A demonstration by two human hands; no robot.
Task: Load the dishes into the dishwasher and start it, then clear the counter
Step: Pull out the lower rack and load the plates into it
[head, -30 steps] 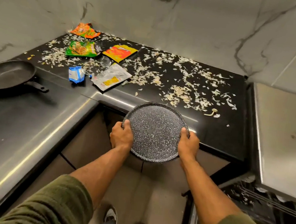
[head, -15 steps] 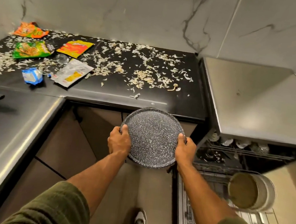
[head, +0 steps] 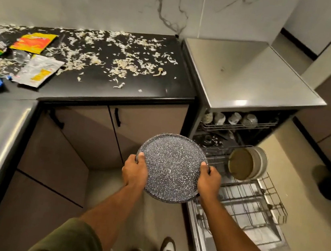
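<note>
- The round dark speckled tray (head: 170, 166) is held in the air by both hands, in front of the brown cabinet doors (head: 117, 131) and just left of the open dishwasher (head: 236, 139)
- The left hand (head: 135, 173) has its grip closed on the left rim of the tray, thumb on the top face; the right hand (head: 208, 182) grips the right rim in the same way
- One second ago the tray was right at the edge of the black table (head: 106, 88); now it is clear of that edge and lower, near the pulled-out wire lower rack (head: 251, 202), and the view has turned to the right, so the whole dishwasher is now seen
- I judge from this that the carrying step is nearly finished and the placing of the tray in the rack comes next
- In the lower rack some round beige bowls (head: 247, 163) stand on their edge at the far side; the rest of the rack looks free, so there is room for the tray
- The upper rack (head: 236, 124) holds several glasses or cups, not clear to tell
- The table carries many pale vegetable peels (head: 124, 65) and some coloured snack wrappers (head: 33, 41), so the clearing part of the task is not yet begun
</note>
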